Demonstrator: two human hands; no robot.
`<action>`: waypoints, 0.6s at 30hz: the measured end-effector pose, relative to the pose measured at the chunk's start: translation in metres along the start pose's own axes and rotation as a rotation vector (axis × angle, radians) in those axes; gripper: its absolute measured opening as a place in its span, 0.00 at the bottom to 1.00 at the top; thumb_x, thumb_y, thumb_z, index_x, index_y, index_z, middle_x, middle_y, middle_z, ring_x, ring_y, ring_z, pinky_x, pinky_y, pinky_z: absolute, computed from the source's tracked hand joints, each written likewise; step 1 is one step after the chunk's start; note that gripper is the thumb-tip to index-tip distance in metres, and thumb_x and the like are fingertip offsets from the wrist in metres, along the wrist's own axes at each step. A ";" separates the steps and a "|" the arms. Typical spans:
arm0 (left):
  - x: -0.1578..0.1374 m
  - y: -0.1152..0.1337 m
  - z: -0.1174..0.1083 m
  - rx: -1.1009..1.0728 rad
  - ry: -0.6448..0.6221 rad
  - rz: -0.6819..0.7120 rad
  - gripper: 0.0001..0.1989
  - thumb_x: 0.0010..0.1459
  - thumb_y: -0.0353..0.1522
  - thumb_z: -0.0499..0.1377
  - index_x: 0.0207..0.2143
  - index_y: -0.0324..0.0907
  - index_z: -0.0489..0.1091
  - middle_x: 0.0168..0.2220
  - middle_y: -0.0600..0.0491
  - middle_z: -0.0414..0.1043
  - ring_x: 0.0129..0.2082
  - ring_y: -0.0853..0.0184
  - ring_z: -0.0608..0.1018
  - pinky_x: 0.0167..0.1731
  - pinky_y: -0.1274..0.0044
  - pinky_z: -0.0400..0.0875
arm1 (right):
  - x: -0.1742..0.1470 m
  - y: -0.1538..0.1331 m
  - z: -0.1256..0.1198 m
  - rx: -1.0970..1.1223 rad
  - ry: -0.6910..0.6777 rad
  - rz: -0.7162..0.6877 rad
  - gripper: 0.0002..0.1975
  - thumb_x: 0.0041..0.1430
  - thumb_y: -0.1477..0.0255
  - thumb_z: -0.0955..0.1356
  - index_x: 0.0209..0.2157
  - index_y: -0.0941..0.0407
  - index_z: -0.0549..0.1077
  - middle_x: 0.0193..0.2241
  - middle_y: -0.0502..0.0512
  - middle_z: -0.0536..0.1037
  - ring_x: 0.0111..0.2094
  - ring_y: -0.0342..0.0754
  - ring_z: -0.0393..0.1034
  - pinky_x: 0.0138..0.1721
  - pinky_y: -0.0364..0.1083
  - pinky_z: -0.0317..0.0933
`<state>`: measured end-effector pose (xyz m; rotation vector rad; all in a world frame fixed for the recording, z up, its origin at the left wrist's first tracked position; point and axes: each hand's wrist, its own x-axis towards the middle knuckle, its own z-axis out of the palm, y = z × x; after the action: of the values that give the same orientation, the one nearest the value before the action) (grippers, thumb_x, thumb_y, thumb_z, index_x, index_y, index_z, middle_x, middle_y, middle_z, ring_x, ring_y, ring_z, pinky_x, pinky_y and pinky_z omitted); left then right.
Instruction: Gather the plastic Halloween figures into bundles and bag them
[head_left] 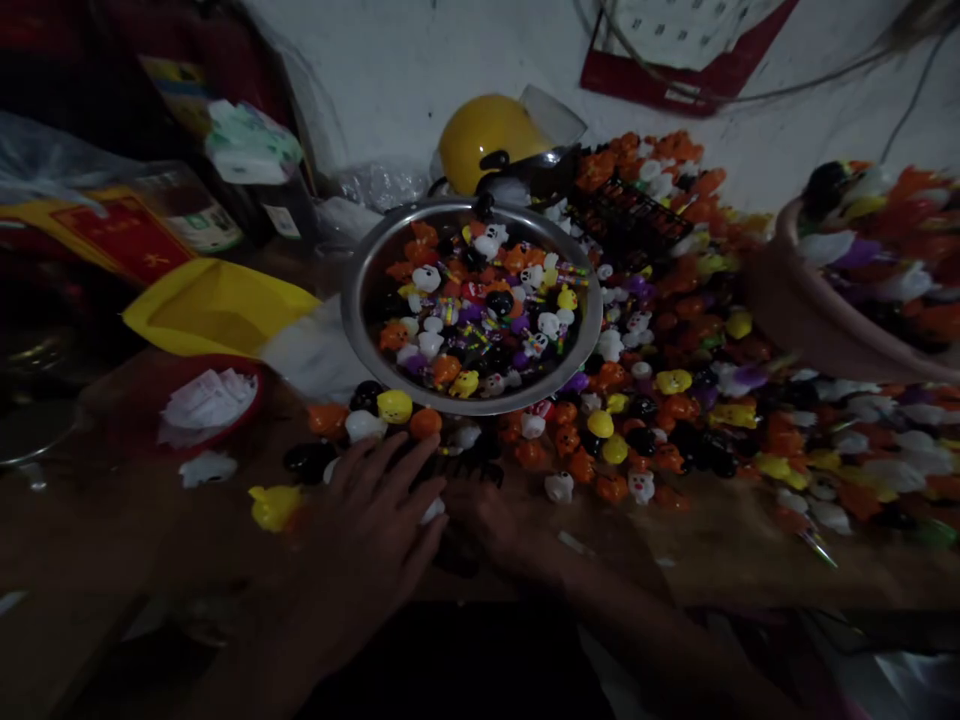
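Note:
My left hand [367, 535] lies flat on the wooden table with its fingers spread, pointing toward a few small toy figures: a yellow one [394, 405], an orange one [425, 423] and a white one [363, 425]. A white piece shows under its fingers. My right hand [491, 520] rests on the table close beside it, fingers toward a dark comb-like piece [465, 470]; the dim light hides whether it holds anything. Just beyond stands a round metal bowl [360, 300] full of small orange, white, black and purple figures.
A big heap of the same figures [675, 400] covers the table's right side. A pink basin [795, 310] with more stands far right. A yellow helmet [484, 135], a yellow bag [214, 305], a red dish with paper [210, 405] and a lone yellow figure [274, 505] lie around.

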<state>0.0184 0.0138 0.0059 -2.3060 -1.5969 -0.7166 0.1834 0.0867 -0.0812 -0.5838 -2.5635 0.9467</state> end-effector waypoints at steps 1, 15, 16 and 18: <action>-0.001 0.000 0.000 -0.006 0.009 0.004 0.14 0.66 0.32 0.53 0.42 0.42 0.78 0.58 0.47 0.74 0.57 0.50 0.74 0.56 0.54 0.65 | 0.000 -0.001 0.000 0.019 0.010 0.002 0.11 0.64 0.74 0.65 0.38 0.49 0.79 0.37 0.54 0.81 0.38 0.52 0.78 0.36 0.48 0.71; -0.003 -0.003 -0.001 -0.072 -0.005 -0.070 0.15 0.67 0.36 0.52 0.42 0.39 0.77 0.59 0.49 0.74 0.57 0.53 0.74 0.61 0.59 0.58 | 0.122 0.017 -0.163 -0.650 -0.052 0.100 0.19 0.63 0.84 0.62 0.50 0.61 0.78 0.50 0.63 0.77 0.42 0.49 0.72 0.37 0.44 0.59; -0.003 -0.003 -0.002 -0.091 -0.020 -0.084 0.15 0.67 0.36 0.52 0.41 0.40 0.77 0.60 0.50 0.73 0.58 0.53 0.73 0.62 0.59 0.57 | 0.133 0.025 -0.162 -0.688 -0.135 0.116 0.20 0.62 0.84 0.61 0.51 0.61 0.78 0.51 0.63 0.76 0.41 0.49 0.72 0.36 0.44 0.58; -0.005 -0.003 -0.003 -0.138 -0.047 -0.104 0.14 0.67 0.37 0.53 0.41 0.41 0.77 0.61 0.52 0.71 0.60 0.53 0.72 0.65 0.60 0.55 | 0.146 0.036 -0.159 -0.748 -0.225 0.128 0.21 0.64 0.84 0.59 0.50 0.60 0.78 0.52 0.63 0.75 0.39 0.48 0.71 0.34 0.45 0.55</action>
<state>0.0136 0.0094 0.0058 -2.3658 -1.7503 -0.8257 0.1388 0.2672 0.0340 -0.8758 -3.0909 0.0386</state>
